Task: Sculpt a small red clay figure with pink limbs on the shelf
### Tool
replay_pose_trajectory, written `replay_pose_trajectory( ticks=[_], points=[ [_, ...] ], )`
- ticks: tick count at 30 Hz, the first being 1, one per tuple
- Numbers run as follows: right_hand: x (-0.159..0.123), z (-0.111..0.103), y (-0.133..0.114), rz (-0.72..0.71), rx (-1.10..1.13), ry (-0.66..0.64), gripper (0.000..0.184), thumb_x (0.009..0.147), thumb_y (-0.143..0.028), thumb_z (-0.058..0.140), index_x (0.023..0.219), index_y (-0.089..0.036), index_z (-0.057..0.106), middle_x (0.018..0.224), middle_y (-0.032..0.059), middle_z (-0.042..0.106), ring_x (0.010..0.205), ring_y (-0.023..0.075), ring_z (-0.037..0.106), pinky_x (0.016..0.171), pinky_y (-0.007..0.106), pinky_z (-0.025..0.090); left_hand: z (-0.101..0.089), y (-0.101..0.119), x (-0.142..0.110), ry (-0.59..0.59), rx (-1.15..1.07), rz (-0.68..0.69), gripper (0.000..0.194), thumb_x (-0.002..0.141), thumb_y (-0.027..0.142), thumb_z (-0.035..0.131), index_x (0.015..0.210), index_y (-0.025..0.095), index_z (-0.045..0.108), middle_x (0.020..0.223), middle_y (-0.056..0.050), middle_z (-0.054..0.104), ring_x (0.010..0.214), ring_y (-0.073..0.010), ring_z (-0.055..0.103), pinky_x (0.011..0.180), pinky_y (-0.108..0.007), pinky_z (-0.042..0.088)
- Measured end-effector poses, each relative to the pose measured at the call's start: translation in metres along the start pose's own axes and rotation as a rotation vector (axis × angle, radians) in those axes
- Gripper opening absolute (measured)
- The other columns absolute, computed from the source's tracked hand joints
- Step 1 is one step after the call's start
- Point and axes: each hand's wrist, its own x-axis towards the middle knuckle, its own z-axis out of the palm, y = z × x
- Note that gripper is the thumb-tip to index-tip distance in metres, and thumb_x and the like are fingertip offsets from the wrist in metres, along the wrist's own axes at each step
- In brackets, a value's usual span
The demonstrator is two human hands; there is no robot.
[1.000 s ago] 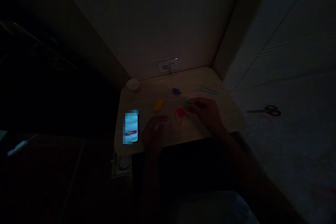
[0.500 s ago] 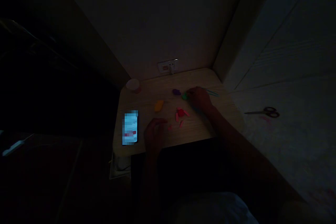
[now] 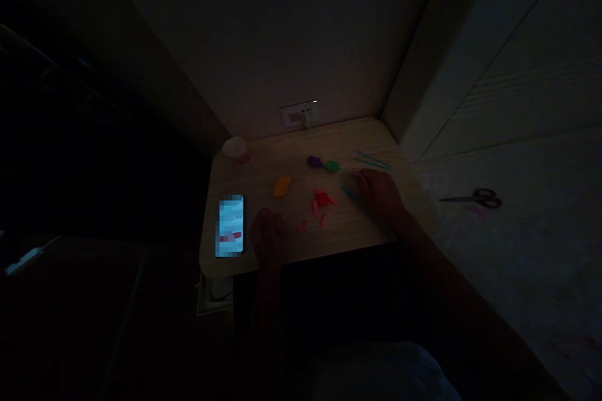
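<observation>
My left hand [image 3: 268,232] rests at the front edge of the small wooden table, its fingers curled in and nothing visible in them. My right hand [image 3: 380,193] is over the table's right side, fingers drawn together; any small piece at the fingertips is too dark to make out. Near it lies a blue stick [image 3: 348,192], partly beside the hand. Left of that are a green clay-like lump [image 3: 332,166] and a purple lump [image 3: 315,161]. A red lump [image 3: 322,199] has pink strips [image 3: 315,207] around it. An orange lump [image 3: 283,187] lies beyond my left hand.
A lit phone [image 3: 230,225] lies at the table's left. A pale cup [image 3: 236,148] stands at the back left corner. Thin blue sticks [image 3: 374,161] lie at the back right. Scissors [image 3: 475,199] are off to the right. A wall socket [image 3: 300,114] is behind the table.
My right hand has moved away from the green lump, rightward and toward me, uncovering the lump and the back sticks. My left hand's outstretched fingers have curled in.
</observation>
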Motion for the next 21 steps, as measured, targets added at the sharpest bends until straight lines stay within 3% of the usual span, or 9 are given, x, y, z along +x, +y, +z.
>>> replay_pose_trajectory(
  ticks=[5,9,11,15,19,21],
  points=[
    [-0.029,0.002,-0.001,0.01,0.01,0.011,0.029,0.099,-0.032,0.049,0.076,-0.02,0.063,0.077,0.0094,0.067,0.068,0.0216,0.058,0.065,0.034,0.038,0.003,-0.003,0.0,-0.19,0.144,0.071,0.03,0.095,0.051,0.06,0.096,0.021,0.064,0.067,0.003,0.052,0.058,-0.0115,0.05,0.054,-0.022,0.045],
    [-0.044,0.009,-0.005,-0.023,0.053,0.052,0.015,0.094,-0.029,0.056,0.09,-0.019,0.066,0.089,0.0116,0.068,0.079,0.025,0.061,0.073,0.036,0.044,0.0,-0.011,0.003,-0.344,0.372,0.207,0.021,0.092,0.031,0.062,0.109,0.02,0.066,0.101,-0.006,0.069,0.092,-0.0189,0.065,0.083,-0.032,0.054],
    [-0.048,0.011,-0.007,-0.051,0.083,0.077,0.016,0.096,-0.028,0.055,0.09,-0.02,0.066,0.09,0.0117,0.068,0.081,0.0256,0.061,0.076,0.038,0.046,-0.001,-0.011,0.003,-0.412,0.498,0.3,0.021,0.091,0.027,0.063,0.11,0.021,0.067,0.113,-0.008,0.068,0.106,-0.023,0.064,0.094,-0.039,0.052],
    [-0.052,0.013,-0.007,-0.111,0.113,0.071,0.021,0.099,-0.03,0.052,0.087,-0.02,0.067,0.087,0.0105,0.068,0.083,0.0256,0.062,0.078,0.039,0.047,-0.001,-0.005,-0.004,-0.526,0.778,0.469,0.022,0.09,0.026,0.064,0.11,0.022,0.069,0.116,-0.009,0.066,0.112,-0.0283,0.06,0.104,-0.048,0.045],
    [-0.052,0.013,-0.006,-0.177,0.104,0.027,0.024,0.1,-0.029,0.052,0.085,-0.019,0.068,0.085,0.0104,0.069,0.084,0.0257,0.063,0.079,0.039,0.047,-0.007,0.0,-0.014,-0.526,0.954,0.504,0.039,0.09,0.028,0.064,0.128,0.019,0.062,0.125,-0.014,0.06,0.118,-0.0315,0.056,0.105,-0.05,0.044],
    [-0.051,0.014,-0.005,-0.177,0.101,0.036,0.024,0.1,-0.029,0.052,0.085,-0.019,0.068,0.085,0.0106,0.069,0.083,0.0256,0.063,0.079,0.039,0.048,-0.012,-0.001,-0.017,-0.499,0.987,0.493,0.03,0.094,0.028,0.06,0.123,0.02,0.065,0.121,-0.013,0.061,0.114,-0.0299,0.056,0.103,-0.048,0.045]
  ],
)
